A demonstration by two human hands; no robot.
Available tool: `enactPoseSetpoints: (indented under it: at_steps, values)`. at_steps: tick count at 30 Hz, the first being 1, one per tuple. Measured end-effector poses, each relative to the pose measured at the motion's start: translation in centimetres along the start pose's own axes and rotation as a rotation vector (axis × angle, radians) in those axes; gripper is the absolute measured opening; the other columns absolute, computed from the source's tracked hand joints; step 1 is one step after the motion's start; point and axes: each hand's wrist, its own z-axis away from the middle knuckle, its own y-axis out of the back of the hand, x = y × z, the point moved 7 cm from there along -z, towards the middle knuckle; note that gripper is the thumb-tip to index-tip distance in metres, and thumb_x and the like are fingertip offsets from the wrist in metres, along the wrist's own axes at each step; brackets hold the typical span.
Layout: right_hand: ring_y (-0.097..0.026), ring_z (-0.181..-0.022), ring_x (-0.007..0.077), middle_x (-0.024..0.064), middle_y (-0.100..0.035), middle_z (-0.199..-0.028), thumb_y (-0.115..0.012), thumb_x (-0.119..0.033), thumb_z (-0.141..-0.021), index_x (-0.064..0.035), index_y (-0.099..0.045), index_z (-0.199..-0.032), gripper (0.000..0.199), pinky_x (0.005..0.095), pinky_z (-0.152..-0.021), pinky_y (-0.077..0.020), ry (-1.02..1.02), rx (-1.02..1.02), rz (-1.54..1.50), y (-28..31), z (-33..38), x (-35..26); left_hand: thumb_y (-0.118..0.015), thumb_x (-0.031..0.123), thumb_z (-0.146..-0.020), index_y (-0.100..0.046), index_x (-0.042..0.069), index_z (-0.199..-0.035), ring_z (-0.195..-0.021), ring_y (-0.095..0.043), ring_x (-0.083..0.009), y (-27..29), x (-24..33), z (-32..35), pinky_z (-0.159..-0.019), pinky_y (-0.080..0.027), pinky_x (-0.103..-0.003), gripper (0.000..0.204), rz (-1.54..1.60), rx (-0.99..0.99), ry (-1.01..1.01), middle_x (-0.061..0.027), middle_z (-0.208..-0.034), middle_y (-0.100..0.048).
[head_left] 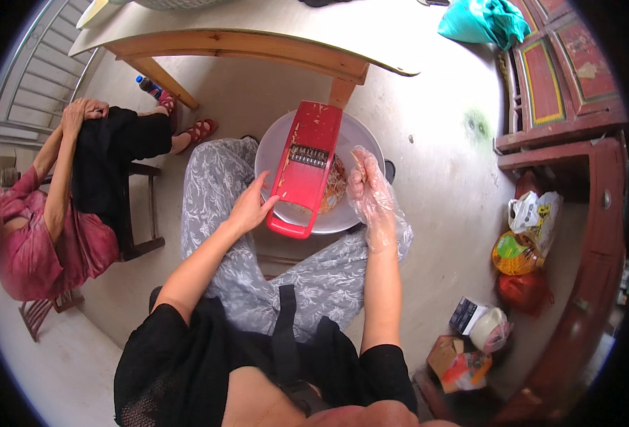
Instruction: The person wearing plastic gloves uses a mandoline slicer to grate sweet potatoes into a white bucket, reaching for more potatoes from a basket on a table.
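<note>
A red grater (301, 186) with a metal blade panel lies slanted across a wide metal basin (360, 128), shreds stuck to its face. My bare left hand (249, 208) holds its lower left edge, the thumb on the edge and some fingers partly hidden. Beyond the grater's right side, a heap of orange and pale shreds (336, 186) shows in the basin. My right hand (371, 188), in a clear plastic glove, is closed beside the basin's right rim, apart from the grater. A small yellowish bit pokes out at its fingertips; its kind is unclear.
A wooden-legged table (257, 44) stands ahead. At the left a person in a red top (58, 242) sits with hands on one knee. A dark red cabinet (599, 206) lines the right, with bags (524, 249) inside and a cardboard box (448, 359) near it.
</note>
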Motion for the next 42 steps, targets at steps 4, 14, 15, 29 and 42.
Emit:
enactPoseSetpoints:
  at_steps: [4,14,15,29,42]
  values:
    - [-0.042,-0.061,0.007,0.0006,-0.052,-0.083,-0.055,-0.033,-0.09,-0.0085,-0.051,-0.114,0.035,0.0171,-0.05,-0.0351,-0.011,-0.002,-0.076,0.0,0.5,-0.3,-0.055,0.027,-0.086,-0.041,0.004,-0.129,-0.075,-0.062,-0.0344,-0.8,-0.9,-0.6,-0.07,-0.048,-0.04,0.051,-0.004,-0.03,-0.032,-0.0214,-0.088,-0.062]
    - [-0.05,-0.067,0.0162,0.0069,-0.055,-0.083,-0.05,-0.03,-0.092,-0.0072,-0.046,-0.11,0.029,0.0281,-0.058,-0.043,0.297,0.373,0.872,-1.1,0.3,0.3,-0.048,0.029,-0.09,-0.023,0.011,-0.139,-0.096,-0.055,-0.0442,-2.9,-0.4,0.9,-0.081,-0.044,-0.049,0.058,0.135,0.007,-0.017,-0.0265,-0.107,-0.057]
    - [-0.055,-0.072,0.0246,0.0133,-0.057,-0.087,-0.049,-0.028,-0.092,-0.0064,-0.044,-0.111,0.03,0.0346,-0.061,-0.0442,0.395,0.378,1.167,-2.9,0.4,0.7,-0.047,0.028,-0.09,-0.018,0.01,-0.139,-0.101,-0.052,-0.0449,-3.2,-0.5,1.2,-0.083,-0.043,-0.049,0.06,0.158,-0.006,-0.021,-0.0284,-0.112,-0.053]
    - [-0.059,-0.077,0.0383,0.021,-0.058,-0.089,-0.044,-0.018,-0.093,-0.0065,-0.044,-0.108,0.019,0.0426,-0.067,-0.0449,0.478,0.448,1.808,-8.5,0.3,5.6,-0.052,0.035,-0.087,-0.015,0.019,-0.142,-0.081,-0.06,-0.044,-3.8,-1.7,1.4,-0.068,-0.048,-0.052,0.068,0.177,-0.035,0.028,-0.0241,-0.106,-0.058]
    - [-0.059,-0.082,0.0435,0.0241,-0.06,-0.095,-0.045,-0.02,-0.092,-0.006,-0.045,-0.115,0.027,0.0475,-0.067,-0.047,0.565,0.484,2.116,-7.2,-1.8,4.8,-0.052,0.036,-0.088,-0.01,0.023,-0.142,-0.068,-0.06,-0.0437,-3.6,-1.2,1.0,-0.062,-0.048,-0.053,0.07,0.151,-0.052,0.049,-0.0223,-0.077,-0.063]
